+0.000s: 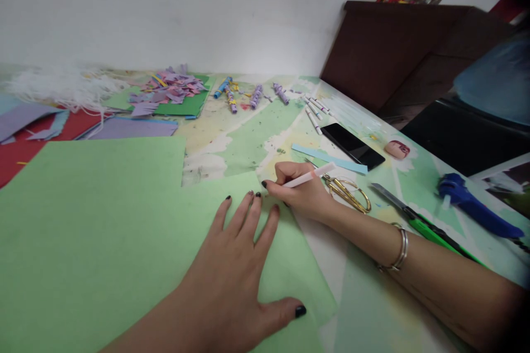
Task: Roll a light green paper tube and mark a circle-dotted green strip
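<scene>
A large sheet of light green paper [103,220] covers the near left of the table, with a rectangular notch in its far edge. My left hand [236,253] lies flat on it, fingers spread. Just beyond those fingertips, at the paper's far right corner, my right hand [302,190] grips a white marker pen [308,175] with an orange band. Its writing tip is hidden behind my fingers. Close past my right hand lie gold-handled scissors [350,193] and a light blue paper strip [329,158].
A black phone [353,145], several markers [313,119], an eraser-like lump [397,149], a green craft knife [430,231] with its blade out and a blue glue gun [476,207] lie right. Paper scraps [169,88], purple-wrapped rolls [256,97] and white strands [62,88] lie along the wall.
</scene>
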{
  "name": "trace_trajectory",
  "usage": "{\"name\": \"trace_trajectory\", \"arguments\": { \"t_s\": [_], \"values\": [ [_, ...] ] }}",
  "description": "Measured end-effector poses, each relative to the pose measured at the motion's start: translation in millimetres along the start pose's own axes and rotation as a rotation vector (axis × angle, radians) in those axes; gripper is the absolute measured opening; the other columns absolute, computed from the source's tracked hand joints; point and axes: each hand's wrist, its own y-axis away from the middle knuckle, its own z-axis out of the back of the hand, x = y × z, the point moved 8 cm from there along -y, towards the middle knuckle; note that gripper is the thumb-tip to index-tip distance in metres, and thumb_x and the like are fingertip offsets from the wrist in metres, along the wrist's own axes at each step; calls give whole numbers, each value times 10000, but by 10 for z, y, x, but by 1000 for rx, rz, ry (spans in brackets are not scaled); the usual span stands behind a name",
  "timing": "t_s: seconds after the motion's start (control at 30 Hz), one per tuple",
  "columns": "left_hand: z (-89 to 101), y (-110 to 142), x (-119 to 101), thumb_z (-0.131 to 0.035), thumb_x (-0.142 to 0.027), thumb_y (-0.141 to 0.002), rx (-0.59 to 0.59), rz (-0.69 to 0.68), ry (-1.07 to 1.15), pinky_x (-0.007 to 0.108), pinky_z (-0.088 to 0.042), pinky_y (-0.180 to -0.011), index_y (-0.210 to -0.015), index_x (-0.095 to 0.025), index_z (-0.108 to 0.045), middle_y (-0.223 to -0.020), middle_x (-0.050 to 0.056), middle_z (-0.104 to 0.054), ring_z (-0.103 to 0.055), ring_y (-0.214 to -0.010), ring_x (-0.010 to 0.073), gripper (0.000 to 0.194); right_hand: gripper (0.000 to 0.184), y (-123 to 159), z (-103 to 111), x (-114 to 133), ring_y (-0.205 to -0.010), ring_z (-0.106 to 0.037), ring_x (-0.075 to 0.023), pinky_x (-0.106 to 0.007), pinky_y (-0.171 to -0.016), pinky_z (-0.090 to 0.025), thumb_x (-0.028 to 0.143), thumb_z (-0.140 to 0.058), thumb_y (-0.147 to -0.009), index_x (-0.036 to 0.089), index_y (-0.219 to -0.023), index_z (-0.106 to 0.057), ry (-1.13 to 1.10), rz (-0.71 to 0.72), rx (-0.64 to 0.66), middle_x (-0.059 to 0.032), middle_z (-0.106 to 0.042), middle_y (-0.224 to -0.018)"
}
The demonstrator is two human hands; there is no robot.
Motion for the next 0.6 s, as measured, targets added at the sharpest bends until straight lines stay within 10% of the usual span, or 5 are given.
{"name": "trace_trajectory", "arguments": {
  "t_s": [0.6],
  "values": [
    [0,5,-1,-331,-750,-728,-26,-8,7,584,-78,-1069,-1411,-129,-250,-1443,214,-262,-179,-1336,386,926,340,-8,32,-16,-484,-241,-58,-215,-448,-197,114,-535,-689,185,-517,-250,33,-16,-34,77,-261,-481]
  ]
}}
